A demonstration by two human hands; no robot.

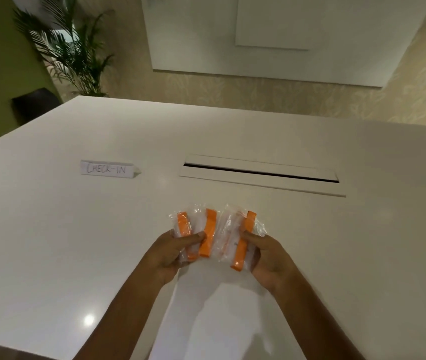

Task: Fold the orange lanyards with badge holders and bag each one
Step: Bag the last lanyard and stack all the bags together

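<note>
My left thumb presses across the front of two bagged lanyards, the other fingers curled behind them and hidden. My right hand pinches a third bagged lanyard the same way, thumb on top. The packets fan out from my fingers toward twelve o'clock, long axes running six to twelve, the right one leaning a little toward one. The two bundles touch at the centre, held just above the white table. Each is folded orange strap inside crinkled clear plastic, with a pale badge holder faintly visible. All three look packed, so setting them down seems next. A handwritten CHECK-IN sign stands at ten o'clock.
</note>
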